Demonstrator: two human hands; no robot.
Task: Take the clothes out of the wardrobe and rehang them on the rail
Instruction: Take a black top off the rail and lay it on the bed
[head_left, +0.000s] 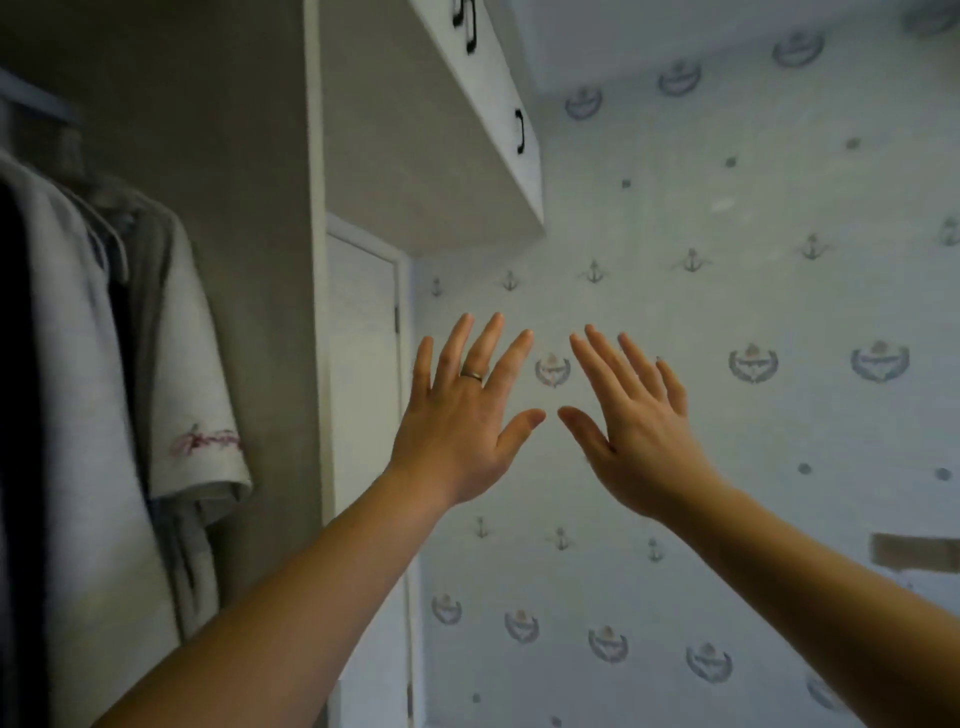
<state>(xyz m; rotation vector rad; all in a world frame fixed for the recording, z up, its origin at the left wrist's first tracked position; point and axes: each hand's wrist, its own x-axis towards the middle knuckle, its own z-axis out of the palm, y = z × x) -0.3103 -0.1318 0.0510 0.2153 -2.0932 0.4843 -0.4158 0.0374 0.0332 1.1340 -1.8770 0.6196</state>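
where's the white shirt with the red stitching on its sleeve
The white shirt hangs at the far left of the head view, rightmost garment in the wardrobe, left of the white side panel and the left hand.

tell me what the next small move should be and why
Probably swing the left hand leftward to the white short-sleeved shirt hanging in the wardrobe and grip it near the collar. Both it and the right hand are open, empty and raised before the wallpapered wall, touching no clothes.

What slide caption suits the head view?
Left hand and right hand spread open before anchor-patterned wallpaper; pale short-sleeved shirt hangs untouched.
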